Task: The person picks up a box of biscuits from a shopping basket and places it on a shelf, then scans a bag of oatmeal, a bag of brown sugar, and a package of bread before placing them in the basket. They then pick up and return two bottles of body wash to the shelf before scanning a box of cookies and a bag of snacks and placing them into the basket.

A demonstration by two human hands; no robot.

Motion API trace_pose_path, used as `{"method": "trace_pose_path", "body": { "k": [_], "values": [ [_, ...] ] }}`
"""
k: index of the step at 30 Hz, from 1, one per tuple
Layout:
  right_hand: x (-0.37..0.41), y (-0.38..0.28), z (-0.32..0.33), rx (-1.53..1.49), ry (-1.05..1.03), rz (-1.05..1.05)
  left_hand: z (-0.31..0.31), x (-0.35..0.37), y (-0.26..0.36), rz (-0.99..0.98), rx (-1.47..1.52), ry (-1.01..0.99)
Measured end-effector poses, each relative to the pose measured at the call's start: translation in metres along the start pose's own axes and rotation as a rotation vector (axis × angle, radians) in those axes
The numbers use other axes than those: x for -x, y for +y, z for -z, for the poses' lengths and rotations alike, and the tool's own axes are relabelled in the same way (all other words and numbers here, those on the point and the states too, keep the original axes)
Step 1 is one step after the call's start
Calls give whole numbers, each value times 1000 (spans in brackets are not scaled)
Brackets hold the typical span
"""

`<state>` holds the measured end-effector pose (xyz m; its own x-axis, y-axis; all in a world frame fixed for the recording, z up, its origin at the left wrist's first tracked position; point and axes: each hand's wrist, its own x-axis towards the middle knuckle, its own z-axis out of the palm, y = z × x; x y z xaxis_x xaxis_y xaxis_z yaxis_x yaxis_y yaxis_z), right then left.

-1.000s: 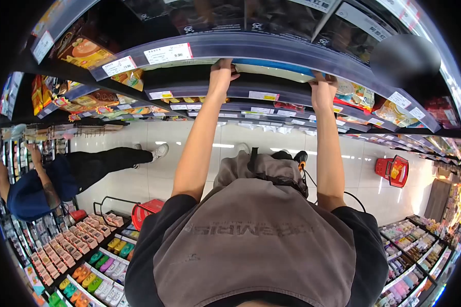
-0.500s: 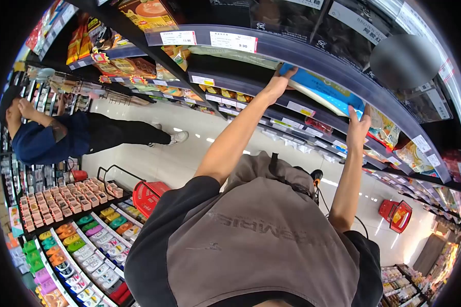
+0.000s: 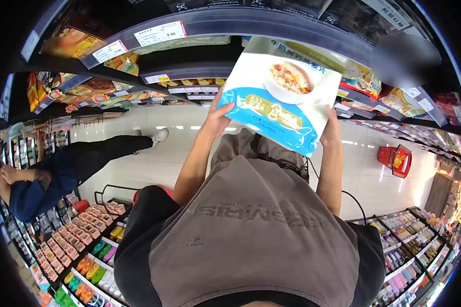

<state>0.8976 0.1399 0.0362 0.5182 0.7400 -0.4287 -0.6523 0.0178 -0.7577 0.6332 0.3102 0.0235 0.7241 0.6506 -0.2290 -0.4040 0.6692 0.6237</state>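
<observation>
Since half a second ago, the white-and-blue bag has come out from under the shelf rail, and its printed front, with a bowl of food on it, now shows to the wearer. The bag is held up ahead of the chest, slanted so that its blue end lies nearer the body, while its far end overlaps the shelf in this view. The left hand grips the bag's left edge, thumb laid over the blue part and fingers out of sight behind. The right hand holds the opposite edge near the blue end; how its fingers close underneath I cannot tell. A pale packet lies on the shelf left of the bag; a red basket is well off to the bag's right, on the floor. The step in hand looks like holding the bag clear with its front in view; any further move would call for both edges supported together, since the pack seems soft.
</observation>
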Motion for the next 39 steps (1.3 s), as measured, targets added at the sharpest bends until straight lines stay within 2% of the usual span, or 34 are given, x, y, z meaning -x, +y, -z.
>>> {"method": "trace_pose_path", "body": {
  "k": [1, 2, 6, 8, 9, 10, 12, 13, 14, 16, 17, 19, 21, 23, 24, 26, 27, 29, 32, 35, 38, 39],
  "values": [
    [-1, 3, -3, 129, 79, 2, 0, 7, 3, 12, -136, -1],
    [1, 6, -7, 128, 82, 4, 2, 12, 7, 20, -271, -3],
    [2, 13, -15, 147, -70, 40, 31, 28, 17, 51, -286, -74],
    [4, 15, -14, 88, -102, -30, 43, 26, 17, 118, -67, -138],
    [3, 16, -16, 102, -80, -25, 40, 24, 11, 88, -153, 13],
    [2, 15, -19, 128, -105, -35, 40, 23, 10, 144, -148, 15],
    [3, 13, -33, 235, -153, -98, 53, 19, 1, 257, -242, 156],
    [2, 15, -48, 249, -257, -102, 53, 19, 1, 310, -302, 227],
    [2, 14, -55, 264, -348, -104, 55, 21, 2, 274, -302, 260],
    [1, 16, -59, 389, -359, -164, 58, 22, -6, 300, -204, 210],
    [1, 17, -60, 503, -403, -121, 67, 22, -15, 310, -199, 202],
    [-4, 25, -49, 641, -429, -77, 97, 26, -46, 153, -221, 365],
    [0, 22, -54, 678, -360, -185, 117, 34, -57, 259, -175, 419],
    [12, 17, -51, 589, -335, -112, 98, 39, -59, 187, -227, 432],
    [17, 15, -42, 584, -289, -109, 90, 40, -60, 224, -230, 404],
    [32, 11, -17, 481, -189, -131, 68, 39, -66, 144, -250, 336],
    [38, 10, -2, 468, -151, -122, 55, 35, -68, 174, -260, 310],
    [47, 10, 19, 378, -27, -93, 28, 26, -66, 70, -547, 209],
    [73, -3, 73, 257, 118, 1, -56, 18, -77, 20, -756, 115],
    [98, -18, 107, 136, 189, 125, -93, 4, -103, 53, -744, 34],
    [135, -47, 178, 50, 235, 276, -159, 9, -158, 35, -724, -74],
    [154, -60, 196, 24, 291, 313, -176, 11, -178, 27, -652, -40]
  ]
}}
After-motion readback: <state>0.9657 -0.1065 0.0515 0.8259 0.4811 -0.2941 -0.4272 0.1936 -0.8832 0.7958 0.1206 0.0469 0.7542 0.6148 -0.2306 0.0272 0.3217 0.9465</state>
